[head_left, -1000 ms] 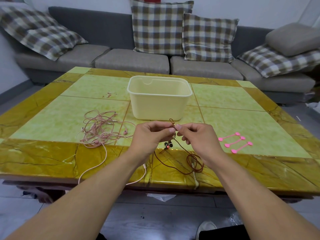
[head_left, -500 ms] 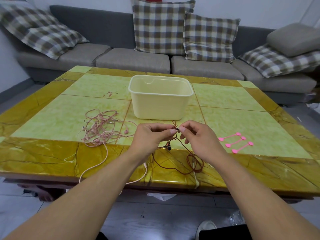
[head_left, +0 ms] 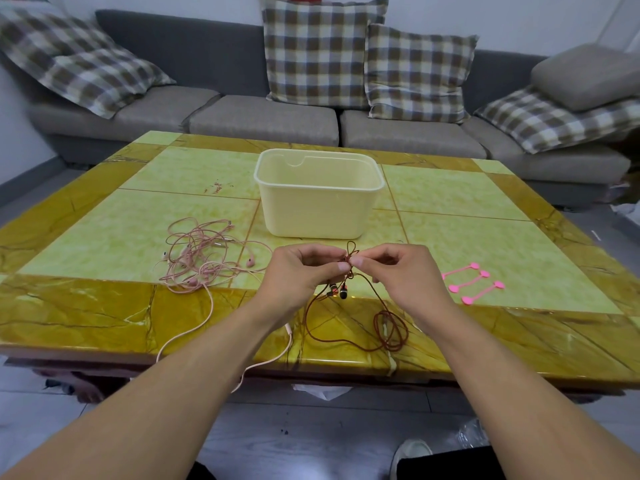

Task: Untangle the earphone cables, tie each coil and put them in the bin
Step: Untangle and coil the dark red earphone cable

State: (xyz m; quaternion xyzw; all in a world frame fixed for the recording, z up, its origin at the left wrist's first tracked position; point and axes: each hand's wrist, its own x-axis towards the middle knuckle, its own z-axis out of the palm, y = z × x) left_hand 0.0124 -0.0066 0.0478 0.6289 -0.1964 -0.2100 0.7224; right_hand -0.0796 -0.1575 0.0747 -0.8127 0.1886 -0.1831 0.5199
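Pink earphone tangle (head_left: pixel 204 256) lies left on tabletop (head_left: pixel 104 317). Left hand (head_left: pixel 301 271) and right hand (head_left: pixel 403 271), raised before the bin (head_left: pixel 317 194), fingertips nearly meeting, both pinch the brown earphone cable (head_left: pixel 349 256); its coil (head_left: pixel 391 329) rests below. Pink ties (head_left: pixel 472 282) lie right.

Cream bin (head_left: pixel 317 206), pink tangle (head_left: pixel 201 258), brown cable (head_left: pixel 388 327), checked cushions (head_left: pixel 322 50).

Yellow-green marble table (head_left: pixel 104 317), grey sofa (head_left: pixel 263 116) w/ checked cushions (head_left: pixel 322 53), shoe (head_left: pixel 410 452) on floor
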